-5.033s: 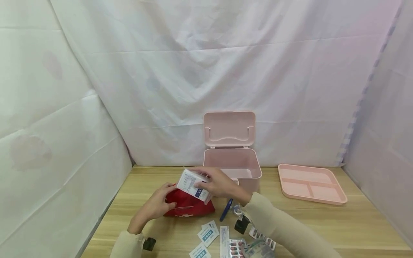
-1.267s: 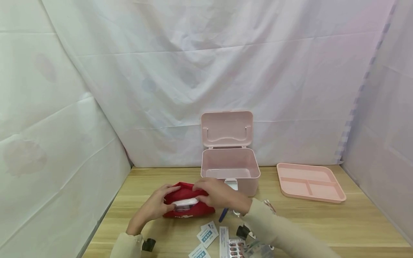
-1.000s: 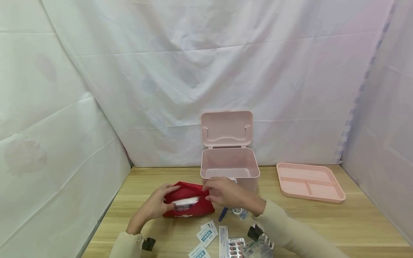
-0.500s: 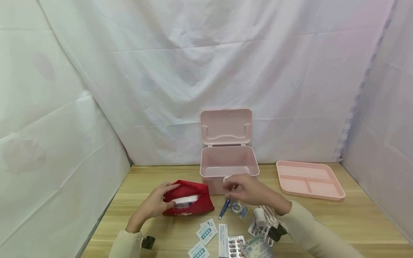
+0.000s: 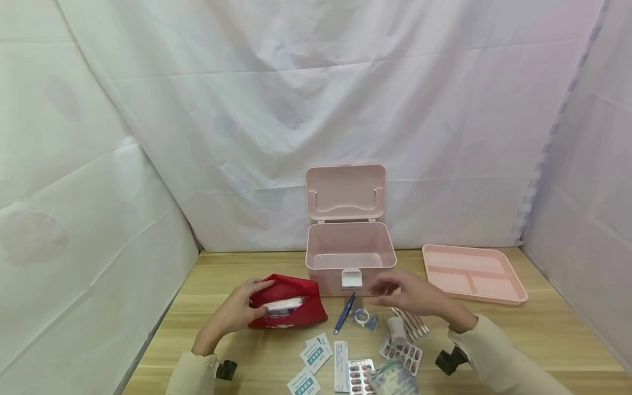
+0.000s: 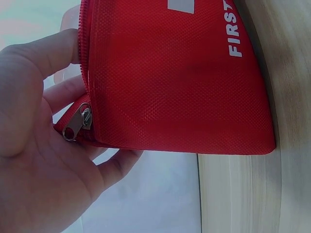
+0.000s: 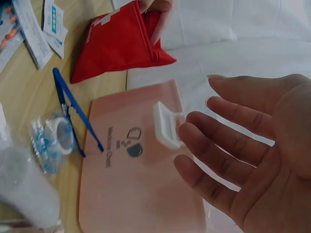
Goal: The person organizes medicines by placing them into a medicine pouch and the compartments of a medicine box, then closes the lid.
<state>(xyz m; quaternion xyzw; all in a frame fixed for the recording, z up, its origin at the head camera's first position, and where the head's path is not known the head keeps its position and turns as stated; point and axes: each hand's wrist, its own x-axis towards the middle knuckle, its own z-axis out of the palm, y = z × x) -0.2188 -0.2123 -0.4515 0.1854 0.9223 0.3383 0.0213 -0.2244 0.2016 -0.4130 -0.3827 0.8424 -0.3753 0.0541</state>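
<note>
My left hand (image 5: 232, 312) grips the left end of a red first aid pouch (image 5: 310, 314), thumb on the near side and fingers at the unzipped mouth. A white packed item (image 5: 282, 307) shows inside that mouth. In the left wrist view the metal zipper pull (image 6: 80, 121) sits beside my palm. My right hand (image 5: 415, 293) hovers with nothing in it, right of the latch of a pink medicine chest (image 5: 328, 282) whose lid (image 5: 345, 192) stands up. Its fingers are relaxed and spread in the right wrist view. Blue tweezers (image 7: 73, 104) lie in front of the chest.
A pink divided tray (image 5: 466, 262) lies at the right. Near the front are sachets (image 5: 317, 355), a long white packet (image 5: 341, 365), capsule blister packs (image 5: 360, 376) and a bagged item (image 5: 395, 381). A tape roll (image 5: 361, 316), white roll (image 5: 396, 331) and swabs (image 5: 417, 327) lie nearby.
Five seconds ago my right hand held a white-and-blue box over the pouch; now a white item shows inside it. My right hand has drawn away rightward, while the left stays on the pouch.
</note>
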